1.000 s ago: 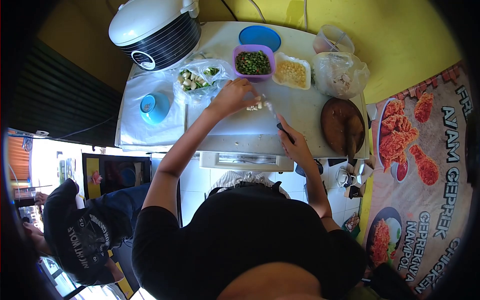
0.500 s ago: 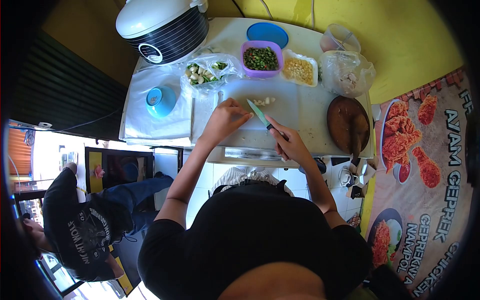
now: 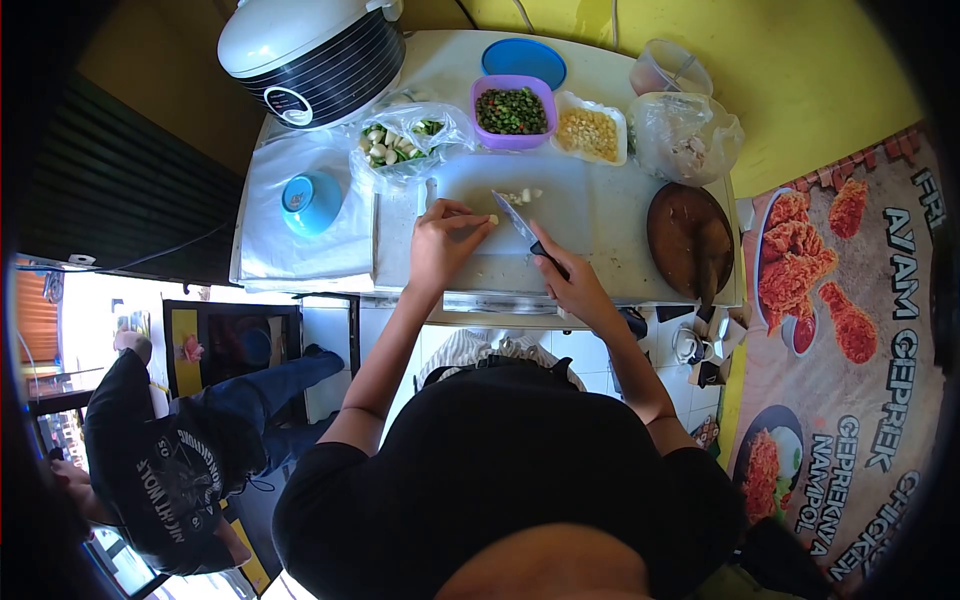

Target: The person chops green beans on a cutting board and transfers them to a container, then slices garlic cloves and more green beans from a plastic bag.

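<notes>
My right hand is wrapped round the black handle of a knife, whose blade points up and left over a white cutting board. Between the fingertips of my left hand is a small pale piece, close to the left of the blade. Chopped white pieces lie on the board just beyond the knife tip. Behind the board stand a purple container of chopped green pieces and a white tray of yellowish pieces. An open plastic bag holds pale bulbs and green bits.
A rice cooker stands back left, with a blue bowl nearer. A blue lid lies behind. At right are a clear bag and a brown mortar with pestle. Another person is at far left.
The camera view has shifted slightly, moving the table's contents left in the picture. The knife blade has turned a little, and the small piece at my left fingertips now shows more clearly.
</notes>
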`<state>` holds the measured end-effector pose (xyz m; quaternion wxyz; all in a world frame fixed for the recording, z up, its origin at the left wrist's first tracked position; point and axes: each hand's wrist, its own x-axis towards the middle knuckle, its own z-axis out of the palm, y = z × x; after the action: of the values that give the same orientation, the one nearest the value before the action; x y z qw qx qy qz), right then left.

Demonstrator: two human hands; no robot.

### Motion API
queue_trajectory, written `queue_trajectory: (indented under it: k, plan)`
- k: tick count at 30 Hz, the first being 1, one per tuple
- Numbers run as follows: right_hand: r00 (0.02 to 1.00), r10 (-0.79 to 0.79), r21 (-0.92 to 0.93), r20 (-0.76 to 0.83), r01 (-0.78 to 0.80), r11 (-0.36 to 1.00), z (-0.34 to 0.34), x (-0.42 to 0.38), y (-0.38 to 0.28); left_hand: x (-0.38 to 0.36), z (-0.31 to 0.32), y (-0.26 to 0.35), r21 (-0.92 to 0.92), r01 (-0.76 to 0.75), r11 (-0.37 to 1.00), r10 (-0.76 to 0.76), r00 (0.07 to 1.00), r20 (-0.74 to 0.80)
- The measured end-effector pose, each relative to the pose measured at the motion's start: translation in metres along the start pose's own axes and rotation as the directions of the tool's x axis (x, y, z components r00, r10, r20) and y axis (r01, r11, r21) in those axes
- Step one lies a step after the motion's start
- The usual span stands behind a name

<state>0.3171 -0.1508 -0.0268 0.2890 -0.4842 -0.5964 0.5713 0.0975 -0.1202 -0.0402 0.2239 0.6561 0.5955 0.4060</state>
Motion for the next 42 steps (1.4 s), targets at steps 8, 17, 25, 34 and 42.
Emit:
queue_trajectory:
  k: [8,17,25,34,42]
  plan:
    - [0.996,-0.087,-0.241,0.014,0.088,0.967,-0.007,0.006,-0.009,0.014,-0.001,-0.003,0.048,-0.032,0.998,0.03,0.999,0.04]
    - [0.982,-0.188,-0.35,0.01,0.18,0.919,-0.016,0.006,0.001,0.02,-0.008,-0.001,0.028,-0.013,1.0,0.009,0.991,0.134]
    - [0.996,-0.09,-0.531,0.013,0.083,0.843,-0.005,0.004,-0.011,0.017,-0.006,-0.002,0.048,-0.056,0.997,0.05,0.992,0.116]
    - [0.984,-0.148,-0.334,-0.103,0.106,0.937,0.012,0.003,0.005,0.003,0.019,0.001,0.219,-0.088,0.972,0.115,0.986,-0.117]
    - [0.975,-0.18,-0.316,-0.132,0.131,0.94,0.017,-0.001,0.012,0.002,0.025,0.0,0.247,-0.056,0.967,0.104,0.977,-0.185]
